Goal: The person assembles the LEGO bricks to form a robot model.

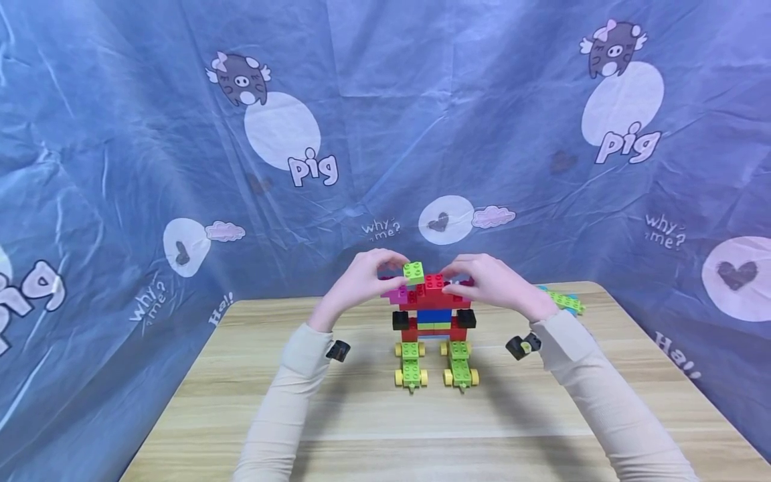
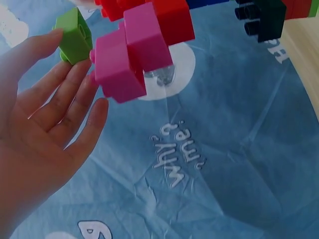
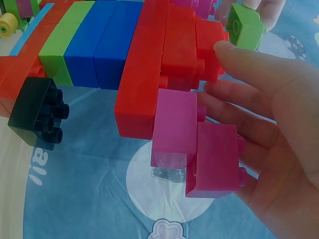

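A blocky figure of toy building bricks stands upright on the table, with a red body [image 1: 415, 305] and a blue band [image 1: 435, 316]. My left hand [image 1: 366, 276] pinches a small lime green brick [image 2: 71, 40] between thumb and fingertips, just left of the figure's top. Below it, pink bricks [image 2: 118, 64] form a stepped arm. At the top right, my right hand [image 1: 490, 282] grips the upper red brick [image 3: 210, 46], thumb on one side and fingers on the other. Two more pink bricks [image 3: 217, 157] lie close beside its palm.
Green wheeled bases [image 1: 411, 370] with yellow wheels carry the figure. Black bricks [image 1: 466, 318] jut out from its sides. Behind my right forearm, a green and blue brick piece [image 1: 565, 301] lies on the wooden table [image 1: 373, 415]. A blue printed cloth [image 1: 385, 147] hangs around the back.
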